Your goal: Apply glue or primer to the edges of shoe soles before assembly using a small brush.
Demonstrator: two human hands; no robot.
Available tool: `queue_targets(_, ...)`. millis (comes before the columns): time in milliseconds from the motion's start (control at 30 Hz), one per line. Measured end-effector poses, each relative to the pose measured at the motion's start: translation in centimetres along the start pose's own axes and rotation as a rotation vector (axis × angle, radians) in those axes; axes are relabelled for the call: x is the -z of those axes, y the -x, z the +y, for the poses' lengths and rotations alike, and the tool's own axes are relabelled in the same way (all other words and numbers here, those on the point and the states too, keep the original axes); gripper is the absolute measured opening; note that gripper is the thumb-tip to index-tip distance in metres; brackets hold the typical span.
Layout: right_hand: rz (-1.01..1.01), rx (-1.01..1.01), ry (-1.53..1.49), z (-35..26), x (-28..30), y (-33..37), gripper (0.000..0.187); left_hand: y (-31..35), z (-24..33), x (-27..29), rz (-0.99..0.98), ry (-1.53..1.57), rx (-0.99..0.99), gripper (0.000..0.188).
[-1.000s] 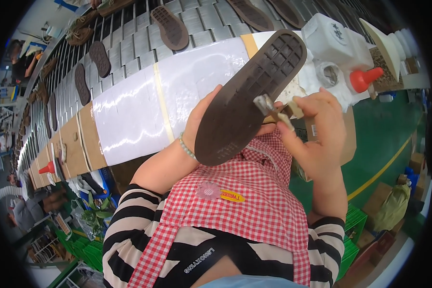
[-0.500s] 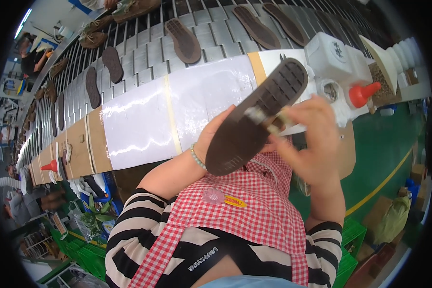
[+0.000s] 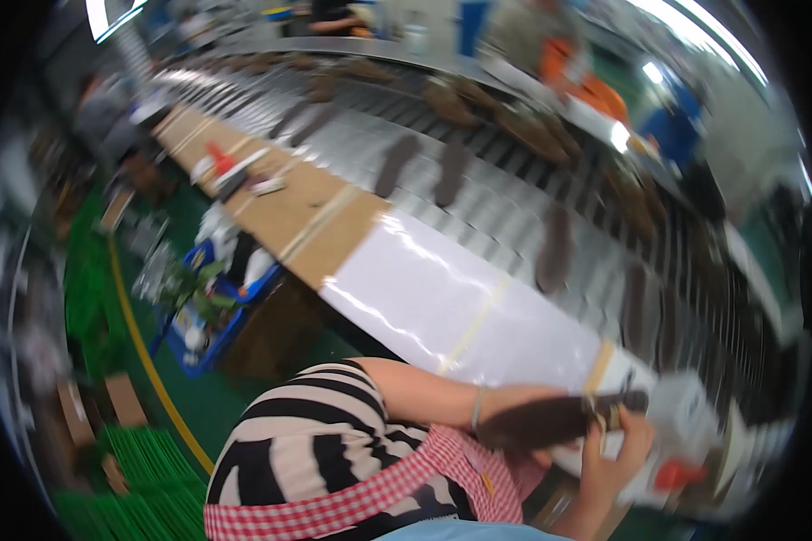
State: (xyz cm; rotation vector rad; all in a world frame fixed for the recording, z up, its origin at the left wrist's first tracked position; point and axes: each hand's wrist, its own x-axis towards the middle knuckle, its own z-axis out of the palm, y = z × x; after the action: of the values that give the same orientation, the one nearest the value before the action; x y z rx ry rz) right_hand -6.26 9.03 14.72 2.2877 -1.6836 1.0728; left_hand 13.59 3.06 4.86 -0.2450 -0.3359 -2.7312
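A dark brown shoe sole [image 3: 532,424] lies across my left hand [image 3: 525,397], whose fingers wrap around it from behind and below. My right hand [image 3: 621,458] is at the sole's far-right end, with thumb and fingers pinching a small pale, yellowish tool [image 3: 610,418] against the sole's face. Blur hides the tool's exact kind. Beside the right hand stand a white plastic jug [image 3: 684,404] and a red cone-shaped cap [image 3: 678,474].
A bench topped with a shiny white sheet [image 3: 433,288] and cardboard [image 3: 334,236] runs along a metal slatted conveyor [image 3: 505,216]. Several soles [image 3: 555,248] and brown shoes [image 3: 449,101] lie on it. A blue crate [image 3: 197,353] stands left below. Across the conveyor is a person in orange [image 3: 586,88].
My view has swung left and up, so the hands and sole now appear lower right. The sole is seen more edge-on. My right hand still has the small tool at it.
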Motion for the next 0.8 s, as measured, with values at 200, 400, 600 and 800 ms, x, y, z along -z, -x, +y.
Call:
queue_targets(200, -0.028, 0.014, 0.061, -0.8, -0.4, -3.5, 0.039, 1.5, 1.9, -0.6, 0.066, -0.012, -0.094, 0.062)
queue_targets(400, -0.014, -0.147, -0.157, -0.8, -1.5, -3.9, 0.041, 4.0, 8.2, 2.4, 0.076, -0.021, -0.393, 0.065)
queue_targets(600, -0.168, -0.176, -0.081, 1.3, -2.6, -1.7, 0.048, 7.6, 16.6, 4.3, 0.392, -0.106, -0.616, 0.046)
queue_targets(800, -0.064, -0.035, -0.122, 2.8, -4.6, -0.4, 0.042, 7.6, 25.3, 10.8, 0.392, -0.056, -0.652, 0.046)
